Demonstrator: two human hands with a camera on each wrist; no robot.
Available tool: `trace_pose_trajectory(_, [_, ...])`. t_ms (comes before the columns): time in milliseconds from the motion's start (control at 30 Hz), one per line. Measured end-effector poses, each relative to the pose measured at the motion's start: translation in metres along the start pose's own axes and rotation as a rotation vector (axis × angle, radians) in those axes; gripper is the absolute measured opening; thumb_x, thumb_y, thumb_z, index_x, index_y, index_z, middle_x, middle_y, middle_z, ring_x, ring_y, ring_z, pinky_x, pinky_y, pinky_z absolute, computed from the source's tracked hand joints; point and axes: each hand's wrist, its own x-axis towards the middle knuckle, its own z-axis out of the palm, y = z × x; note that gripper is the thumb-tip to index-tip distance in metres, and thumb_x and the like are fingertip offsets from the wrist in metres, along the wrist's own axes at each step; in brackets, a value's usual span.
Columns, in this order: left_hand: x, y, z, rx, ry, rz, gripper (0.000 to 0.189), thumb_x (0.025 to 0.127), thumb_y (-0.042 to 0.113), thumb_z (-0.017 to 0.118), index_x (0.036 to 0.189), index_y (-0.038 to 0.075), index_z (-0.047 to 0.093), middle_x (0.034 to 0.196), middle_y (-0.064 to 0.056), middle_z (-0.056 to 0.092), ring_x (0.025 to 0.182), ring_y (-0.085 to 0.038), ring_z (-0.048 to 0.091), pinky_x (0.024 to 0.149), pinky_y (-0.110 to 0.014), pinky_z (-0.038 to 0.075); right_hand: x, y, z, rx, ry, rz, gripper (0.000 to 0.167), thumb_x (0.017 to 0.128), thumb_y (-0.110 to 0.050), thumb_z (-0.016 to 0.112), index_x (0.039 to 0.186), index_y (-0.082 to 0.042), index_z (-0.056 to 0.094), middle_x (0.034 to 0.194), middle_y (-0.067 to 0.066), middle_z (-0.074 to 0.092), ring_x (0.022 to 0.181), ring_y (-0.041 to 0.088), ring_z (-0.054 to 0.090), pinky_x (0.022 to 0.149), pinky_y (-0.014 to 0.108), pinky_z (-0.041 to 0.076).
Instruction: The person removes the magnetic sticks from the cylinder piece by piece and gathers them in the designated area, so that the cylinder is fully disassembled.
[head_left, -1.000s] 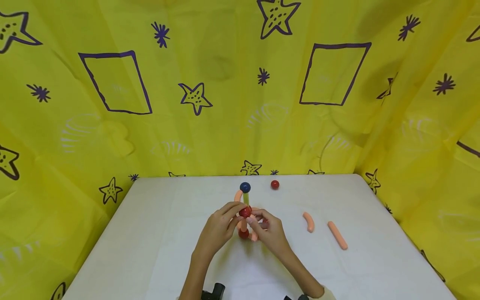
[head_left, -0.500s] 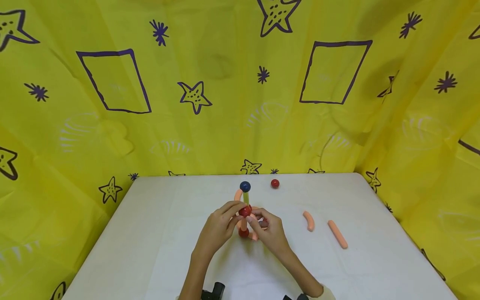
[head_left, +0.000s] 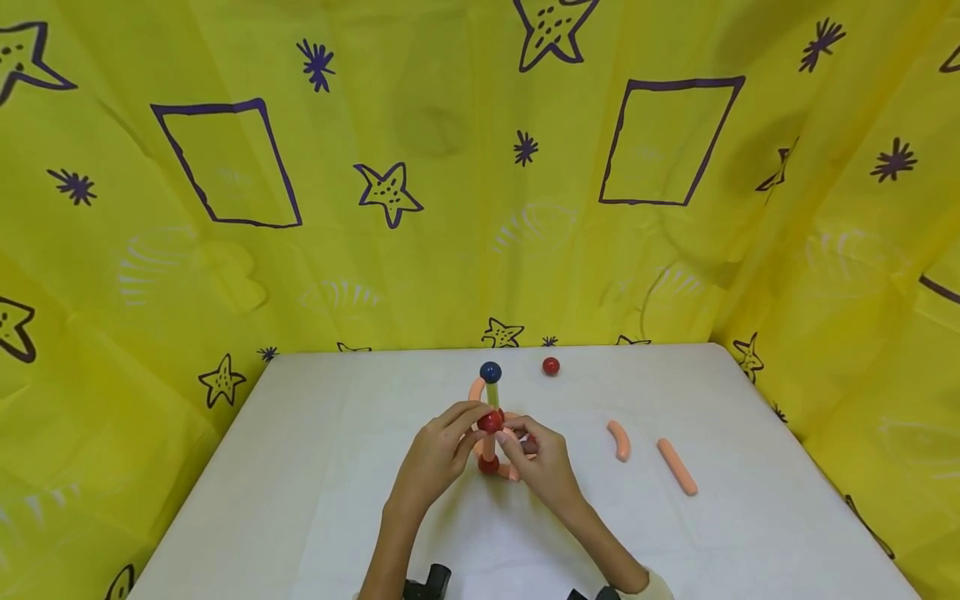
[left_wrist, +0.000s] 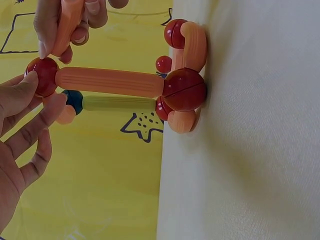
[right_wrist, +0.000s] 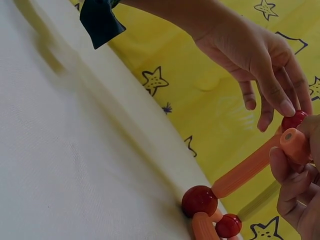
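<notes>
Broadly, the white desk (head_left: 322, 492) fills the lower part of the head view, its far edge meeting the yellow cloth (head_left: 450, 267) just below mid-frame and its side edges slanting toward the lower corners. Well inside those edges, near the centre, stands the ball-and-rod frame (left_wrist: 110, 82); a wide stretch of surface runs from it to the left edge. The left hand (head_left: 441, 448) pinches the frame's upper red ball (left_wrist: 42, 77) between thumb and finger, its other fingers loosely bent. The right hand (head_left: 546, 468) grips an orange piece (left_wrist: 68, 27) just beside that ball; whether they touch I cannot tell. Behind the hands, the blue ball (head_left: 491, 372) tops a yellow-green rod (head_left: 492, 396), hemming in the far side. A loose red ball (head_left: 551, 367) lies near the far edge; a curved piece (head_left: 619, 441) and a straight piece (head_left: 677, 467) lie right of centre.
</notes>
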Motion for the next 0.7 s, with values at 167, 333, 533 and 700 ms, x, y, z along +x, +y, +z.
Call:
trace_pose_trajectory(167, [-0.001, 0.001, 0.000, 0.006, -0.007, -0.009, 0.037, 0.086, 0.005, 0.072, 0.121, 0.014, 0.067, 0.119, 0.000, 0.067, 0.098, -0.014, 0.069, 0.078, -0.023, 0.056, 0.002, -0.008, -0.012, 0.007, -0.035, 0.071, 0.015, 0.095, -0.005, 0.061, 0.105, 0.005, 0.065, 0.081, 0.018, 0.063, 0.041, 0.017, 0.052, 0.041, 0.015, 0.039])
trace_pose_trajectory(333, [-0.002, 0.002, 0.001, 0.010, -0.010, -0.006, 0.036, 0.086, 0.005, 0.073, 0.120, 0.014, 0.067, 0.118, 0.001, 0.067, 0.098, -0.014, 0.068, 0.079, -0.024, 0.056, 0.004, 0.004, -0.028, -0.020, -0.008, 0.202, 0.018, 0.097, -0.017, 0.061, 0.109, -0.004, 0.065, 0.082, 0.017, 0.060, 0.041, 0.025, 0.056, 0.043, 0.018, 0.042])
trace_pose_trajectory(533, [-0.002, 0.002, 0.001, 0.004, -0.004, -0.015, 0.034, 0.086, 0.009, 0.073, 0.120, 0.014, 0.068, 0.116, 0.001, 0.067, 0.098, -0.014, 0.068, 0.082, -0.026, 0.056, 0.009, 0.026, -0.052, -0.097, 0.016, 0.308, 0.026, 0.097, -0.031, 0.061, 0.115, -0.012, 0.064, 0.090, 0.017, 0.061, 0.051, 0.034, 0.061, 0.047, 0.020, 0.039])
trace_pose_trajectory(700, [-0.002, 0.002, 0.001, 0.013, -0.003, -0.024, 0.035, 0.086, 0.010, 0.074, 0.119, 0.015, 0.068, 0.117, 0.002, 0.067, 0.100, -0.014, 0.068, 0.083, -0.027, 0.056, 0.013, 0.030, -0.074, -0.270, -0.036, 0.324, 0.032, 0.100, -0.027, 0.055, 0.124, -0.007, 0.061, 0.096, 0.015, 0.063, 0.058, 0.018, 0.063, 0.054, 0.021, 0.045])
